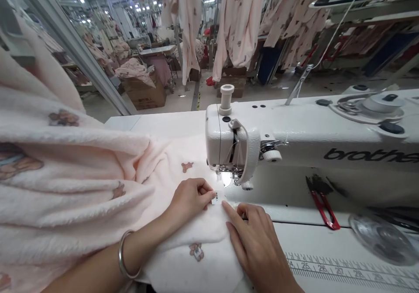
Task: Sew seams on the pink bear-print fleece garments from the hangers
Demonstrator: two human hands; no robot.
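Observation:
A small white label (218, 198) with tiny print lies on pale pink plush fabric (166, 153) patterned with brown bears. My left hand (191, 199) pinches the label's left edge between thumb and fingers. At its right side, the index fingertip of my right hand (255, 240) touches down beside the label; the other fingers are loosely bent and the thumb rests on the fabric. Just beyond both hands is the lit needle area of a white sewing machine (294, 131). The needle tip itself is hard to make out.
Red-handled thread snips (322, 205) lie under the machine arm, near a clear round dish (382, 238). A printed ruler scale (347, 273) runs along the table's front right. Bulky fabric heaps up at left. Pink garments (240, 22) hang behind, with a cardboard box (145, 92) on the floor.

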